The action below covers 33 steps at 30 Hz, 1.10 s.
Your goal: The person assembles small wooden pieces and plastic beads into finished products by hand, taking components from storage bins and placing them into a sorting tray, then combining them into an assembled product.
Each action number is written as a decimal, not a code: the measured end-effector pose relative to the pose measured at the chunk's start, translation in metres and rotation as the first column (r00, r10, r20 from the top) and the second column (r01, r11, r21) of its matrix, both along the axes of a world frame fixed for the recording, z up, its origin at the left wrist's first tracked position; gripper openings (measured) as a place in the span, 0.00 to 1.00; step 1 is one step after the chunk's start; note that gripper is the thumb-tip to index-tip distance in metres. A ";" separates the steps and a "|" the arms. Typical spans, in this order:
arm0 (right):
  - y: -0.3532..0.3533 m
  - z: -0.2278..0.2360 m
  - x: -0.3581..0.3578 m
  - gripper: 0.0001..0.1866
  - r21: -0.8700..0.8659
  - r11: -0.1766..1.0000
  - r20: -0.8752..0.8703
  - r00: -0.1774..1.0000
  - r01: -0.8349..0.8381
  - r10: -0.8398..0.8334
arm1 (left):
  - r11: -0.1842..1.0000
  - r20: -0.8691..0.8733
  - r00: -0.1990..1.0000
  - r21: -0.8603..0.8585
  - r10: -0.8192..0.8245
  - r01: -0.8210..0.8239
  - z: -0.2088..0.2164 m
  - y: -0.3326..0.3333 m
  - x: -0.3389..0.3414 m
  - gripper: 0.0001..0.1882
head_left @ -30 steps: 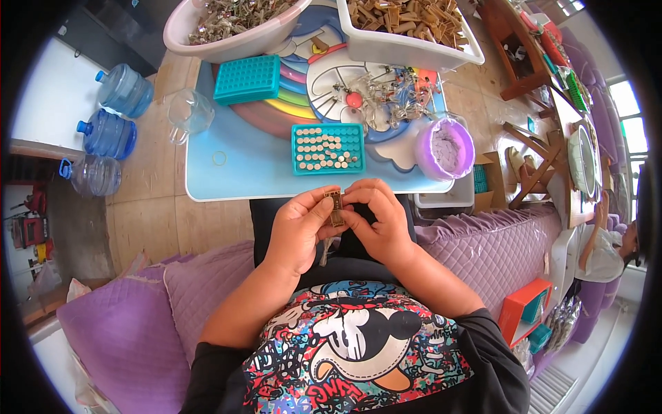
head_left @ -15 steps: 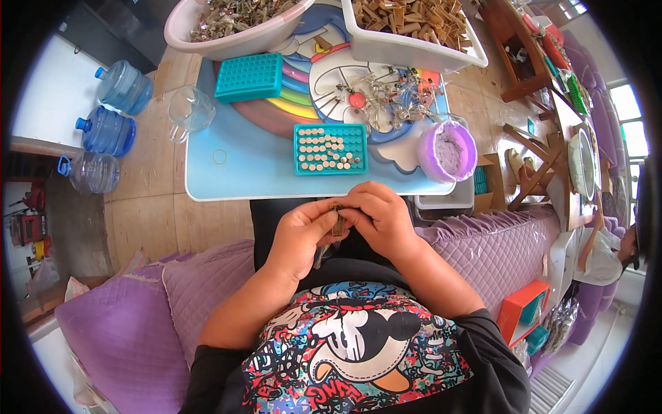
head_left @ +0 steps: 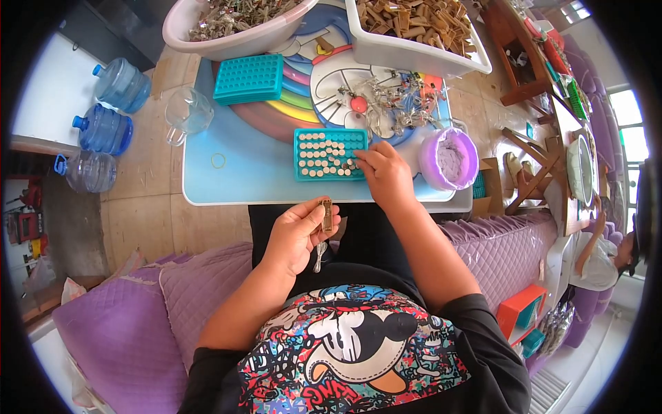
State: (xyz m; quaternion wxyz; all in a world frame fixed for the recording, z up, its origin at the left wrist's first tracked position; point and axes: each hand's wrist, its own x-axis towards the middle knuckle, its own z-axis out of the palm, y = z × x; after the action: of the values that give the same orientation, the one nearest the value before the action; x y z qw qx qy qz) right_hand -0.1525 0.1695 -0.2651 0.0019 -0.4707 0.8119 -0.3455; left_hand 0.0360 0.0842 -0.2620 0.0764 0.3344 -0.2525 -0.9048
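Observation:
In my left hand [head_left: 295, 234] is a small flat brown rectangular piece [head_left: 327, 215], pinched upright between thumb and fingers above my lap. A thin pale bundled cord [head_left: 319, 257] hangs below that hand. My right hand [head_left: 389, 174] reaches over the table edge to the right side of a teal tray [head_left: 301, 172]. Its fingertips are drawn together at several loose silver discs [head_left: 347, 165], which look like button cells; what lies between the fingertips is hidden. More round discs [head_left: 312, 154] sit in rows in the tray's wells.
Right of the tray stands a purple tub [head_left: 471, 162]. Wired parts [head_left: 396, 103] lie tangled behind it. Stacked teal trays [head_left: 248, 77], a clear jug [head_left: 189, 114], a pink basin [head_left: 238, 45] and a white bin of brown pieces [head_left: 420, 58] surround the work area. Another person [head_left: 596, 259] sits far right.
My right hand has left the brown piece and moved up and forward to the tray's right side. My left hand keeps hold of the piece, slightly further left.

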 end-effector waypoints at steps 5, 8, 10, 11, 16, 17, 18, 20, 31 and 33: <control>-0.008 -0.006 -0.002 0.08 0.050 0.998 0.032 0.999 -0.037 0.035 | 1.000 -0.001 1.000 0.017 0.026 -0.026 0.001 -0.002 -0.002 0.16; -0.009 -0.005 -0.002 0.06 0.058 0.997 0.019 0.999 -0.045 0.044 | 1.000 -0.002 1.000 0.008 0.030 -0.030 0.001 -0.004 -0.003 0.16; -0.010 -0.004 -0.001 0.05 0.063 0.997 0.008 0.999 -0.049 0.049 | 1.000 -0.009 1.000 0.005 0.022 -0.022 0.000 -0.005 -0.003 0.16; -0.010 -0.002 -0.001 0.05 0.049 0.998 -0.012 0.999 -0.048 0.049 | 1.000 -0.009 1.000 0.005 0.023 -0.023 0.000 -0.005 -0.003 0.16; -0.002 0.027 0.031 0.06 -0.151 0.961 0.065 0.967 -0.233 0.245 | 0.999 0.001 1.000 0.037 0.024 -0.024 0.001 -0.006 -0.003 0.16; 0.002 0.028 0.040 0.06 -0.157 0.954 0.064 0.961 -0.255 0.268 | 0.999 0.001 1.000 0.038 0.023 -0.023 0.000 -0.006 -0.002 0.16; 0.004 0.029 0.046 0.07 -0.164 0.947 0.062 0.955 -0.277 0.290 | 0.999 -0.011 1.000 0.044 0.023 -0.022 -0.001 -0.005 -0.001 0.16; 0.008 0.025 0.050 0.07 -0.173 0.946 0.060 0.956 -0.275 0.289 | 0.999 -0.025 0.999 0.050 0.021 -0.020 -0.002 -0.003 -0.001 0.16; 0.016 0.020 0.054 0.07 -0.168 0.942 0.072 0.949 -0.292 0.307 | 1.000 -0.014 1.000 0.019 0.013 -0.013 -0.006 0.001 -0.003 0.16; 0.017 0.017 0.053 0.08 -0.184 0.941 0.162 0.936 -0.283 0.313 | 1.000 -0.020 1.000 0.021 0.017 -0.017 -0.008 0.000 -0.004 0.16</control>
State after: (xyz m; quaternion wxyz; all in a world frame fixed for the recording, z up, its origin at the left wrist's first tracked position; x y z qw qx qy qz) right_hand -0.0998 0.1867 -0.2481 0.0943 -0.5524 0.6970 -0.4473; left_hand 0.0318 0.0841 -0.2704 0.0831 0.3282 -0.2395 -0.9100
